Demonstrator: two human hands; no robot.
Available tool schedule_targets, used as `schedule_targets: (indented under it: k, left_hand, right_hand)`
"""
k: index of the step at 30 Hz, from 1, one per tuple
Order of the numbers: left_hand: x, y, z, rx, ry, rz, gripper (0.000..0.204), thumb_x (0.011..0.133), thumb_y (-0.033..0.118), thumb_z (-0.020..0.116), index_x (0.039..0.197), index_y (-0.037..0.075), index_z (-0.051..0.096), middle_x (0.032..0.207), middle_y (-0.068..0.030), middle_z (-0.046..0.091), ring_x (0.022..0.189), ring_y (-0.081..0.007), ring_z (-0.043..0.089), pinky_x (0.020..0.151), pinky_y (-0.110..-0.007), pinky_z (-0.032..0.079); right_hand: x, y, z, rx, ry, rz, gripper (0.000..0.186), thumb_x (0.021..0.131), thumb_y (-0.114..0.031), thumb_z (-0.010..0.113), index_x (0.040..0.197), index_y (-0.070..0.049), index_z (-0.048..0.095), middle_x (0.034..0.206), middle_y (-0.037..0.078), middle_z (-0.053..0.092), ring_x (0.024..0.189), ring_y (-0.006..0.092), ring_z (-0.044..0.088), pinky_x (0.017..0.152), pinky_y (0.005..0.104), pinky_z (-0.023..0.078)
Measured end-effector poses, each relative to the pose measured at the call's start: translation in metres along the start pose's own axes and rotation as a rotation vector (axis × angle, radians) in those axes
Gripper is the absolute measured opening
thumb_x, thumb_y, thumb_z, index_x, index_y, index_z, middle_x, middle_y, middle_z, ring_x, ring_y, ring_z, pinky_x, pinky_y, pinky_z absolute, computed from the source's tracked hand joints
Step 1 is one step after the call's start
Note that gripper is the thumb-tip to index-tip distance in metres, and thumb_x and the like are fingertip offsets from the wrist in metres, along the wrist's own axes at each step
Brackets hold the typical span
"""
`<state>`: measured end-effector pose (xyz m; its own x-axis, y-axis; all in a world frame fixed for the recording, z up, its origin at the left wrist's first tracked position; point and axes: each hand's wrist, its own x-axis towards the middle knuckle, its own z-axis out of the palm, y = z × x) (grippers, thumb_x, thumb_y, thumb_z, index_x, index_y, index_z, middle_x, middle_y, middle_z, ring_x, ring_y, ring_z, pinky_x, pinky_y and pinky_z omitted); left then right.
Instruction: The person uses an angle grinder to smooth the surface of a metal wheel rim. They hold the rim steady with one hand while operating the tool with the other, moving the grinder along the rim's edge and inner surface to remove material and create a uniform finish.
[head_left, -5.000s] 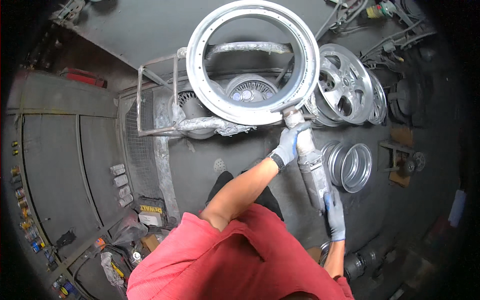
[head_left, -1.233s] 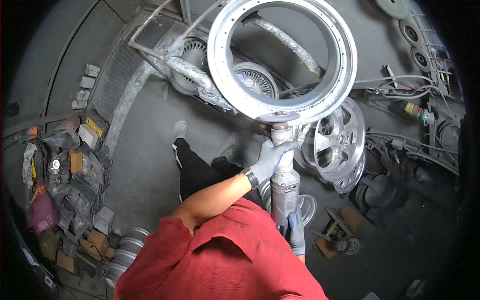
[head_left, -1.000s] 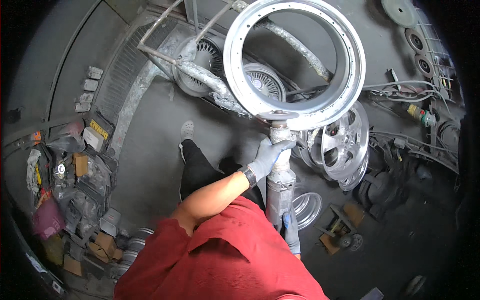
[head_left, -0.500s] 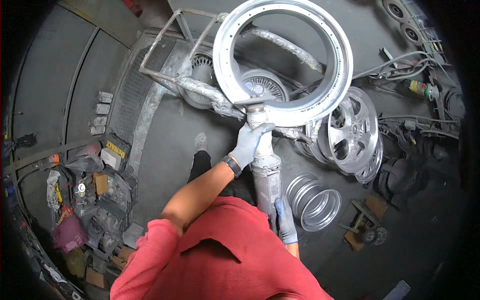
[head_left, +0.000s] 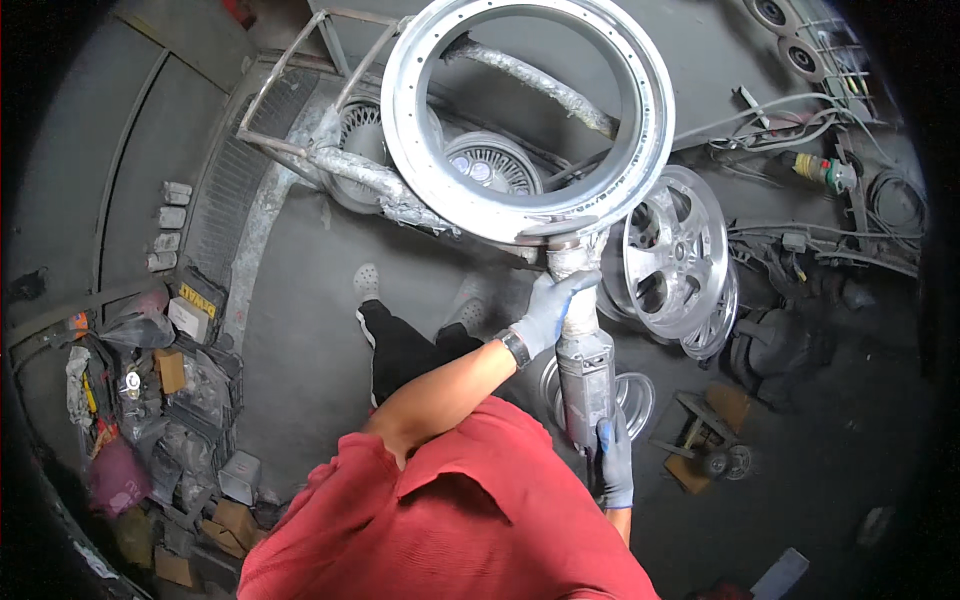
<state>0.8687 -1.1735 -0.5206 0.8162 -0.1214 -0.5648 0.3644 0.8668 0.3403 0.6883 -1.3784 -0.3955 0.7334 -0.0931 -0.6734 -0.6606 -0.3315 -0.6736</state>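
Observation:
A large silver wheel rim ring (head_left: 404,110) with small holes round its flange rests on a padded metal stand (head_left: 370,178). My left hand (head_left: 548,312), in a grey glove, is closed around the wrapped front end of a long grey angle grinder (head_left: 584,375). Farther back on the same tool, my right hand (head_left: 617,460) grips the rear of the body, with its fingers partly hidden. The grinder's flat disc (head_left: 545,229) lies at the near edge of the ring and seems to touch it.
Right of the ring, several polished wheels (head_left: 675,255) lean together. Two finned wheels (head_left: 495,165) lie beneath the stand. Cables (head_left: 800,115) and another power tool (head_left: 825,170) occupy the far right. Boxes and bags (head_left: 170,370) pile up at left. A small wheeled frame (head_left: 700,430) sits at right.
The grinder and both hands have moved right along the ring's near edge. My view has shifted, so the ring and surroundings appear farther left. Both feet now show.

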Motion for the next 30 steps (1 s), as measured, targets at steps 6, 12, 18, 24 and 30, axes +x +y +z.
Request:
schedule_targets:
  k: [6, 12, 18, 24, 30]
  left_hand:
    - [-0.015, 0.028, -0.036, 0.005, -0.077, -0.106, 0.029, 0.091, 0.017, 0.086, 0.115, 0.009, 0.072, 0.098, -0.0028, 0.073, 0.087, -0.0151, 0.071, 0.078, -0.033, 0.057]
    - [-0.027, 0.08, -0.078, 0.156, -0.032, -0.106, 0.032, 0.09, 0.015, 0.086, 0.116, 0.008, 0.071, 0.101, -0.0031, 0.073, 0.088, -0.0158, 0.071, 0.08, -0.033, 0.058]
    - [-0.03, 0.135, -0.1, 0.308, 0.05, -0.096, 0.037, 0.086, 0.016, 0.089, 0.116, 0.008, 0.069, 0.098, -0.0045, 0.072, 0.085, -0.0179, 0.07, 0.076, -0.035, 0.058]
    - [-0.022, 0.153, -0.104, 0.377, 0.1, 0.064, 0.042, 0.087, 0.012, 0.088, 0.123, 0.006, 0.069, 0.103, -0.0048, 0.073, 0.087, -0.0183, 0.071, 0.077, -0.036, 0.06]
    - [-0.027, 0.111, -0.089, 0.385, 0.141, 0.074, 0.042, 0.087, 0.013, 0.088, 0.124, 0.007, 0.069, 0.106, -0.0044, 0.072, 0.092, -0.0169, 0.07, 0.081, -0.034, 0.058]
  right_hand:
    - [-0.011, 0.036, 0.043, 0.072, -0.011, -0.048, 0.07, 0.109, -0.043, 0.06, 0.16, 0.002, 0.043, 0.155, 0.016, 0.055, 0.141, 0.0256, 0.051, 0.119, 0.0392, 0.039]
    - [-0.033, 0.027, 0.138, 0.27, -0.037, 0.007, 0.072, 0.109, -0.044, 0.061, 0.162, 0.002, 0.042, 0.158, 0.015, 0.053, 0.143, 0.0242, 0.05, 0.119, 0.0381, 0.039]
    - [-0.028, 0.022, 0.206, 0.389, -0.066, 0.031, 0.07, 0.11, -0.045, 0.06, 0.161, 0.001, 0.044, 0.157, 0.015, 0.055, 0.144, 0.0243, 0.049, 0.121, 0.0383, 0.037]
    - [0.004, 0.045, 0.214, 0.363, -0.134, 0.006, 0.065, 0.111, -0.04, 0.057, 0.158, 0.004, 0.047, 0.157, 0.018, 0.054, 0.145, 0.0274, 0.049, 0.121, 0.0388, 0.037]
    - [0.009, 0.088, 0.162, 0.267, -0.126, -0.053, 0.062, 0.111, -0.042, 0.057, 0.158, -0.002, 0.048, 0.145, 0.011, 0.061, 0.121, 0.019, 0.059, 0.098, 0.0329, 0.048]
